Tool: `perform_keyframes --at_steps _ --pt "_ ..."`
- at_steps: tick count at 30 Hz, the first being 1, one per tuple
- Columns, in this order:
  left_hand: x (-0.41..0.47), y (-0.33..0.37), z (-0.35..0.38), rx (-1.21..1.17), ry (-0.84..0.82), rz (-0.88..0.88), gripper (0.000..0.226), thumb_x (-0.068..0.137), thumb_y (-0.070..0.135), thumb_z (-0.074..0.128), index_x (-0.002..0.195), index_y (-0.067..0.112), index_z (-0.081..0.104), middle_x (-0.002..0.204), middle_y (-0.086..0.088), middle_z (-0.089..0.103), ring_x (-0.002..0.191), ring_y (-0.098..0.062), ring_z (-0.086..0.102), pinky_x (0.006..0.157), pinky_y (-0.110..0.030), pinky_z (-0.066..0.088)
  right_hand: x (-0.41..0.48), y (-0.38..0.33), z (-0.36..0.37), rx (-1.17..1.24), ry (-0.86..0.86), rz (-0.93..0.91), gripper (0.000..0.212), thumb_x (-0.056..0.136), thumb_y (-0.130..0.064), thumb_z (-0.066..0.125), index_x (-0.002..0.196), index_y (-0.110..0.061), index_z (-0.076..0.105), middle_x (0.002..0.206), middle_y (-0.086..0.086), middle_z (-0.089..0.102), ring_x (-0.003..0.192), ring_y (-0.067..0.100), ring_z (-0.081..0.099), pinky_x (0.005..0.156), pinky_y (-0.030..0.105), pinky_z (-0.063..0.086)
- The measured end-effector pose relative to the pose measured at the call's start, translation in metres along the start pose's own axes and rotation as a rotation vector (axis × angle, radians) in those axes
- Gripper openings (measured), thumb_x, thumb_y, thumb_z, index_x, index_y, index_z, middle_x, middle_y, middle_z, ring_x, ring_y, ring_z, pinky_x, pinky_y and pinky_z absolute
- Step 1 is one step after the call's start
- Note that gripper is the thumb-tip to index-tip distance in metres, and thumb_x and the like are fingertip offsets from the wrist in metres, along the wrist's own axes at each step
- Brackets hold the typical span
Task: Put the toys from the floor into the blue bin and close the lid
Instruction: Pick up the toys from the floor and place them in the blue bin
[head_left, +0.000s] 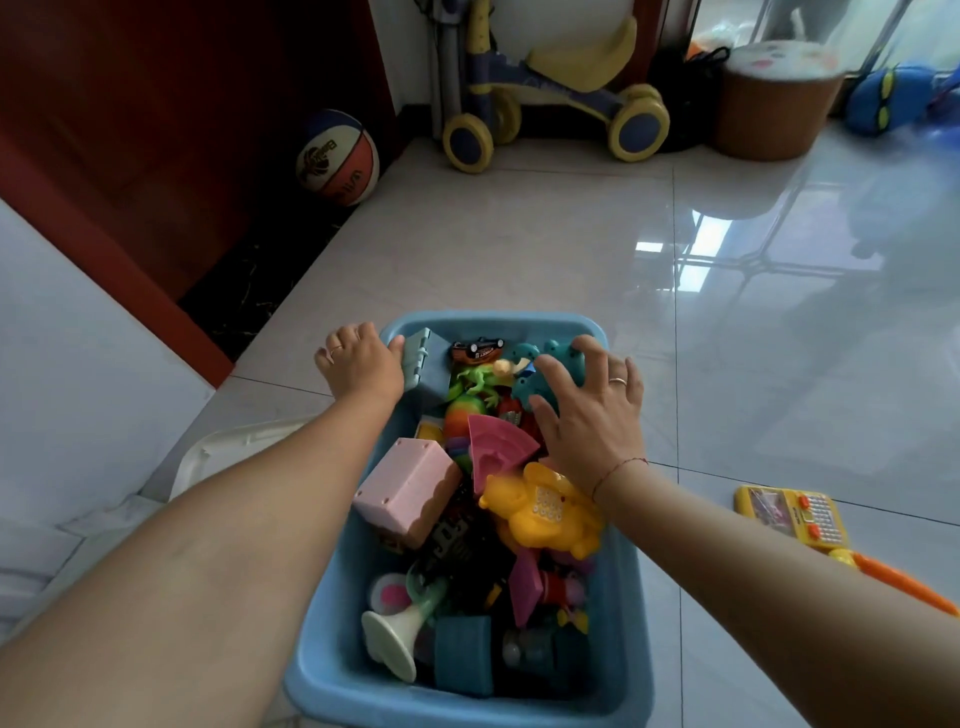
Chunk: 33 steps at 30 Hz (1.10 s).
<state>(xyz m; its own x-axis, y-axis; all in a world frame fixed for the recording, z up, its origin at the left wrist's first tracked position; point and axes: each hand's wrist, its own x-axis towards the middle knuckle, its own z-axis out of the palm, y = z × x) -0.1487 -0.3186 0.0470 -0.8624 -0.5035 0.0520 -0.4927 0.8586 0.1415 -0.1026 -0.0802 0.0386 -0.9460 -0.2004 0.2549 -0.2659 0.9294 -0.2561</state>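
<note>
Steadying the blue bin (618, 613) on the floor, your left hand (362, 362) curls over its far rim while your right hand (592, 410), fingers spread and holding nothing, presses the heaped toys (540, 512) down, likely so the lid (228, 452) beside it fits.

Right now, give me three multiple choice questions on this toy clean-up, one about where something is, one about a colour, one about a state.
1. Where is the yellow toy game?
A. in the bin
B. on the floor, right of the bin
C. in the left hand

2. What colour is the bin?
A. blue
B. red
C. white

3. What state is the bin in?
A. lid shut
B. open and full of toys
C. tipped over

Answers: 1 B, it lies on the tiles beyond the right forearm. 2 A, its walls and rim are blue. 3 B, toys show inside, and the white lid lies on the floor to its left.
</note>
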Motion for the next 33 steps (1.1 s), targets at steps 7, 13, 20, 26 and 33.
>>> perform_keyframes --at_steps 7,13,20,26,33 --pt "-0.026 -0.001 -0.003 -0.216 0.028 0.518 0.055 0.100 0.042 0.027 0.149 0.017 0.024 0.158 -0.003 0.018 0.147 -0.021 0.009 0.119 -0.043 0.011 0.009 0.001 0.010 -0.058 -0.155 -0.012 0.064 0.092 -0.058 0.029 0.148 -0.036 0.007 0.157 0.011 -0.005 0.144 0.037 -0.006 0.118 0.048 -0.007" --pt "-0.058 -0.003 0.003 -0.043 -0.114 0.580 0.070 0.089 0.056 0.016 0.149 0.020 0.024 0.151 -0.003 0.034 0.141 -0.022 0.022 0.113 -0.037 0.018 0.025 -0.008 0.000 0.028 -0.197 0.052 0.064 0.085 -0.061 0.042 0.141 -0.034 0.027 0.149 0.011 0.013 0.135 0.038 0.019 0.116 0.045 0.016" --pt "-0.053 0.008 0.009 -0.058 -0.306 0.536 0.072 0.091 0.060 0.011 0.151 0.023 -0.003 0.160 0.005 -0.007 0.146 -0.010 -0.011 0.119 -0.035 -0.008 0.004 -0.007 -0.009 0.055 -0.199 0.044 0.077 0.074 -0.078 0.016 0.137 -0.033 0.028 0.119 0.006 0.047 0.118 0.028 0.044 0.113 0.046 0.012" --pt "-0.057 0.002 0.013 -0.095 -0.288 0.590 0.074 0.091 0.064 0.012 0.152 0.024 0.002 0.160 0.005 -0.005 0.146 -0.010 -0.012 0.117 -0.034 -0.011 0.025 -0.015 0.006 -0.104 -0.207 0.034 0.074 0.085 -0.069 0.025 0.143 -0.022 0.023 0.148 0.014 0.026 0.141 0.031 0.019 0.113 0.052 -0.015" --pt "-0.058 0.013 0.010 -0.118 -0.303 0.517 0.091 0.074 0.074 0.001 0.151 0.027 0.011 0.160 0.006 0.006 0.147 -0.014 -0.006 0.118 -0.039 -0.008 0.043 0.000 -0.021 0.164 -0.496 -0.030 0.079 0.067 -0.066 0.039 0.132 -0.022 0.038 0.125 0.006 0.047 0.128 0.022 0.039 0.116 0.038 0.008"
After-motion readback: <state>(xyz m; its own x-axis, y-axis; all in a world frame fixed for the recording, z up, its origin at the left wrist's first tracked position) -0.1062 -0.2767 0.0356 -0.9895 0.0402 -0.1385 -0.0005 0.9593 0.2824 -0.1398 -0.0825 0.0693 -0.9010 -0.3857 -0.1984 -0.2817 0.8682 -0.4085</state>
